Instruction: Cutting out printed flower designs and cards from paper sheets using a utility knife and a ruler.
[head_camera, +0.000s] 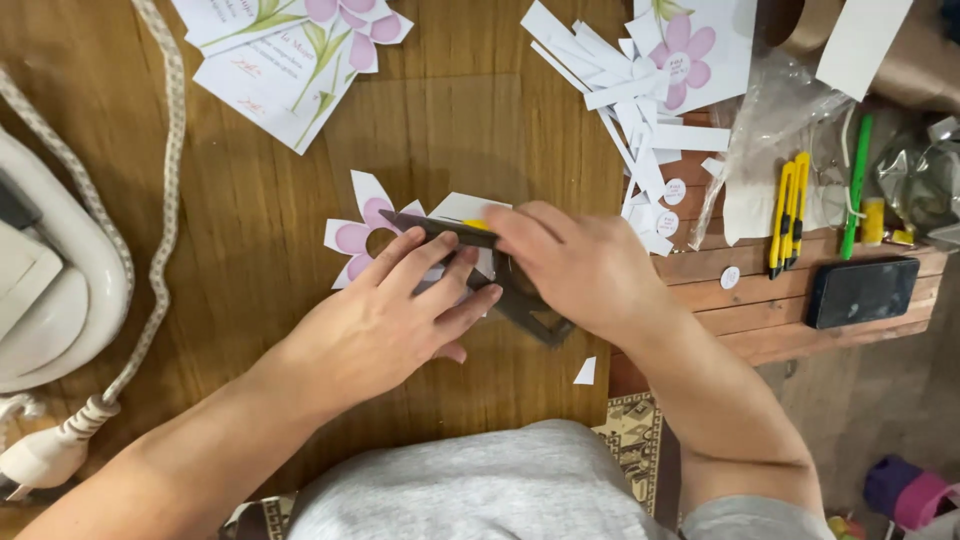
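Observation:
A white paper card printed with a pink flower (358, 228) lies on the wooden table (250, 230). A dark triangular ruler (530, 312) rests across it. My left hand (385, 320) presses flat on the ruler and the card, fingers spread. My right hand (570, 265) is closed over the ruler's upper edge, and a bit of yellow (476, 223), possibly a cutter, shows at its fingertips. The rest of what it holds is hidden.
More flower cards (290, 50) lie top left. White paper strips (620, 80) and round cut-outs (672, 192) lie top right. Yellow utility knives (788, 212), a green pen (855, 185), a black phone (862, 291) and plastic bags (790, 110) are right. A white appliance (50, 290) with cord is left.

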